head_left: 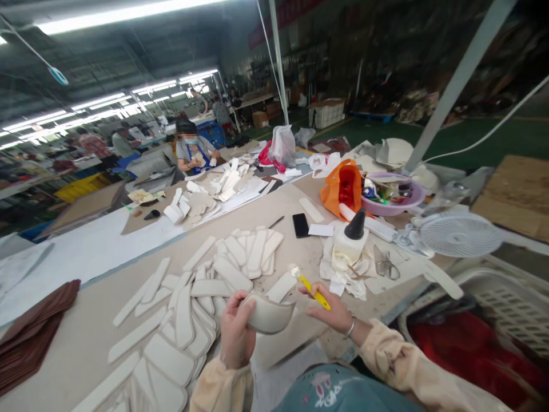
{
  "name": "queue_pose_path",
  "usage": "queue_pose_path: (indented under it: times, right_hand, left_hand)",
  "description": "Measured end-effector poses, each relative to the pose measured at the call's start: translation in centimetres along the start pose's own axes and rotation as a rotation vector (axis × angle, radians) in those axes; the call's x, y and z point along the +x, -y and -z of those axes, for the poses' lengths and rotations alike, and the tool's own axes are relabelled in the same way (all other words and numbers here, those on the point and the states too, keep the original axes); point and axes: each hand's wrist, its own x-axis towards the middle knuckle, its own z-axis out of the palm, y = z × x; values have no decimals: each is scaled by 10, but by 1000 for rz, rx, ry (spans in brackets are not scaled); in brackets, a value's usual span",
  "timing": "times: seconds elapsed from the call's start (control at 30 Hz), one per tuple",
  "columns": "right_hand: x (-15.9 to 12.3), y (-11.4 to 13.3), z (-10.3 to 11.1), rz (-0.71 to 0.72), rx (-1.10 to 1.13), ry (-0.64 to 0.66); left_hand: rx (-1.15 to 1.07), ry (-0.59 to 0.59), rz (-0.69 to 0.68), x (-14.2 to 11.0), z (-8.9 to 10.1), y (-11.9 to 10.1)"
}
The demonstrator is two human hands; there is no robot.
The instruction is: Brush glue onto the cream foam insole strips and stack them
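My left hand (237, 332) grips a curved, off-white padded piece (271, 316), thumb on its near face and fingers behind it. In my right hand (334, 312) is a brush with a yellow handle (315, 293). Its tip, coated in whitish stuff, points up and away, just beyond the held piece and apart from it. A heap of similar off-white strips (201, 297) spreads over the table left of my hands. A single flat strip (282, 286) lies behind the held piece, near the brush tip.
Beyond my right hand stand a white container with a dark cone top (355, 229), a phone (300, 225), scissors (387, 266), a white fan (458, 234), an orange bag (342, 186) and a purple basin (398, 206). Brown pieces (36, 326) are stacked left. A co-worker (195, 151) sits across.
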Motion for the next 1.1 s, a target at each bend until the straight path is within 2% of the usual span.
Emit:
queue_pose_path:
  times: [0.07, 0.17, 0.27, 0.37, 0.53, 0.8, 1.1]
  right_hand:
    - [0, 3, -2, -37, 90, -16]
    - [-2, 7, -3, -87, 208, -109]
    - [-4, 10, -3, -136, 298, -195]
    - [-7, 13, 1, -167, 350, -241]
    - [-12, 25, 14, -100, 268, -326]
    - [-19, 43, 35, 17, 94, -413]
    - [-30, 59, 53, 81, -27, -440]
  left_hand:
    - [-61, 3, -15, 0, -5, -15]
    - [-137, -38, -46, 1, -9, -30]
    - [-262, -109, -75, 2, -11, -32]
    - [-399, -178, -41, 3, -12, -26]
    - [-474, -259, 43, 3, -20, -13]
    - [-399, -203, 1, 7, -31, 6]
    - [-480, -250, 9, 4, -47, 12]
